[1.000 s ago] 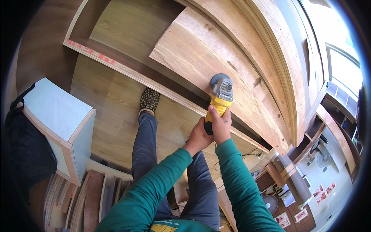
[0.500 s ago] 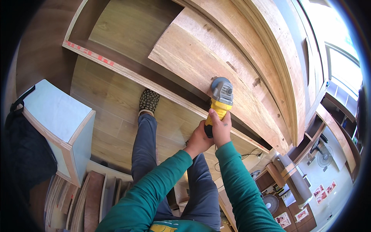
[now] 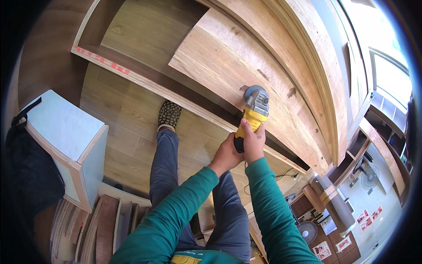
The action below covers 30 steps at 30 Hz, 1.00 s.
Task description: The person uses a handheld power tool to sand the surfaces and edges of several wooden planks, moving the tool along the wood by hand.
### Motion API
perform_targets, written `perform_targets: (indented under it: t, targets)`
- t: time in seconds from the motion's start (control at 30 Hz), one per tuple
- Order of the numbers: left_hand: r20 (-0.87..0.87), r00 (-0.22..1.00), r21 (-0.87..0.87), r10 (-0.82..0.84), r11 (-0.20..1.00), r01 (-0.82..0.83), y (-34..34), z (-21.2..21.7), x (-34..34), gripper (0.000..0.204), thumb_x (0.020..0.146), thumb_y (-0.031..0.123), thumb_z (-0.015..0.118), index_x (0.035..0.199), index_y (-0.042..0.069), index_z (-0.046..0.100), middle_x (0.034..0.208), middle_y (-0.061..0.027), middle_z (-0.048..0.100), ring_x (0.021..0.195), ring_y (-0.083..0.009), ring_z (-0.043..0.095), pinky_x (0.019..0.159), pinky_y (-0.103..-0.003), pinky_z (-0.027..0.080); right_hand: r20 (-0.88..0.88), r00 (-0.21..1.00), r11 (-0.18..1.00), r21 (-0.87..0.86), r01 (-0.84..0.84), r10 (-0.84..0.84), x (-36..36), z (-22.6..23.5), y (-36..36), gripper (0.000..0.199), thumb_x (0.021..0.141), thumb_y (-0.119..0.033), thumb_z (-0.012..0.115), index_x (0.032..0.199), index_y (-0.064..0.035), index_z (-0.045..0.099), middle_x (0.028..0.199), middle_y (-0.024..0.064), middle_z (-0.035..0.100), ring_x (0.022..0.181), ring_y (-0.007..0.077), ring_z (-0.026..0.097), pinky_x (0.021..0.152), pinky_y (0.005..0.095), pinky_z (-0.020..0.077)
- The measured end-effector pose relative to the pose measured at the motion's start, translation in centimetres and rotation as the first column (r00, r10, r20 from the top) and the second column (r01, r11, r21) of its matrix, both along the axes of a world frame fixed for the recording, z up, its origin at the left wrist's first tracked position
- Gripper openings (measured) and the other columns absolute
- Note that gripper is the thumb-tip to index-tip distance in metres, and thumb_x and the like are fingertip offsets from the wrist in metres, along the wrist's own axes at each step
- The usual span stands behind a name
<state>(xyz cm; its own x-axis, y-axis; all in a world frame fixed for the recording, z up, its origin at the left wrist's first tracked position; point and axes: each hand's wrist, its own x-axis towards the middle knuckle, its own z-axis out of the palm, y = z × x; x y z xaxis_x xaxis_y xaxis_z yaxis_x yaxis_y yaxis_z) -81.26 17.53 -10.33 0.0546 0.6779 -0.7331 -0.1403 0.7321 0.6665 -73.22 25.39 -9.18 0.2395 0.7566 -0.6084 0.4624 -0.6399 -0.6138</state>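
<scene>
Both my hands are wrapped round a yellow, black and grey angle grinder [image 3: 256, 110]. My left hand [image 3: 226, 154] grips the black rear end of its body. My right hand [image 3: 254, 143] is closed on the yellow middle, thumb along the top. A bluish round disc [image 3: 253, 89] at the grinder's far end rests on or just over a long pale wooden board [image 3: 220, 59]; exact contact cannot be told. Dark knots and patches mark the board near the disc.
The board lies over an open wooden frame [image 3: 149, 88] with red marks on its near edge. Stacked planks [image 3: 303, 57] stand beyond. At left are a white-topped box [image 3: 66, 123] and a dark bag [image 3: 33, 176]. A cord [image 3: 285, 175] trails right of my arms.
The grinder has shifted slightly to the right along the board, both hands moving with it. A dark patch now shows left of the disc.
</scene>
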Motion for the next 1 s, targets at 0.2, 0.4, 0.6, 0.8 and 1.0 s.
perform_targets:
  t: [0.2,0.4,0.6,0.8,1.0]
  targets:
    - [0.020,0.994,0.007,0.110,0.994,-0.110,-0.3,-0.4,-0.1,0.070,0.075,0.027,0.092,0.129,0.002,0.054,0.115,-0.0218,0.072,0.111,-0.0384,0.072,0.092,-0.044,0.056,0.013,0.996,0.996,0.007,-0.086,0.086,-1.9,1.1,0.8,0.042,0.095,-0.028,0.079,0.120,0.0016,0.064,0.108,0.0135,0.074,0.096,0.0202,0.070,0.087,0.0349,0.0544]
    - [0.016,1.000,0.008,0.009,1.000,-0.009,-0.9,-0.2,0.8,0.070,0.077,0.028,0.091,0.130,0.002,0.053,0.115,-0.0213,0.072,0.111,-0.0379,0.072,0.092,-0.044,0.057,0.012,1.000,0.999,-0.033,0.003,-0.003,0.1,1.2,-0.4,0.041,0.099,-0.029,0.075,0.125,0.0001,0.063,0.112,0.0096,0.071,0.099,0.0165,0.066,0.089,0.0330,0.0524]
    - [0.037,0.998,-0.016,0.046,0.999,-0.046,-1.0,-0.2,0.6,0.069,0.077,0.028,0.090,0.130,0.002,0.053,0.115,-0.0217,0.072,0.110,-0.0384,0.072,0.092,-0.044,0.056,0.042,0.998,0.999,0.008,-0.054,0.053,0.1,0.4,-0.8,0.042,0.096,-0.028,0.078,0.121,0.0023,0.064,0.109,0.0144,0.073,0.096,0.0224,0.070,0.087,0.0362,0.0544]
    - [0.024,0.999,-0.012,0.027,1.000,-0.027,-0.1,0.1,0.3,0.070,0.075,0.028,0.091,0.128,0.002,0.053,0.113,-0.0233,0.072,0.110,-0.0406,0.071,0.091,-0.046,0.057,-0.038,0.999,1.000,0.011,0.025,-0.024,0.1,0.6,-0.1,0.042,0.096,-0.030,0.080,0.119,0.0021,0.066,0.107,0.0121,0.073,0.095,0.0192,0.069,0.085,0.0338,0.0543]
    - [-0.022,0.999,0.003,-0.029,1.000,0.029,0.9,1.3,-0.4,0.071,0.075,0.031,0.090,0.130,0.003,0.054,0.114,-0.0242,0.072,0.111,-0.0429,0.070,0.091,-0.048,0.056,-0.097,0.995,0.998,-0.066,0.016,-0.022,-0.4,3.5,1.3,0.044,0.096,-0.031,0.079,0.123,0.0008,0.065,0.109,0.0095,0.072,0.096,0.0160,0.068,0.087,0.0321,0.0542]
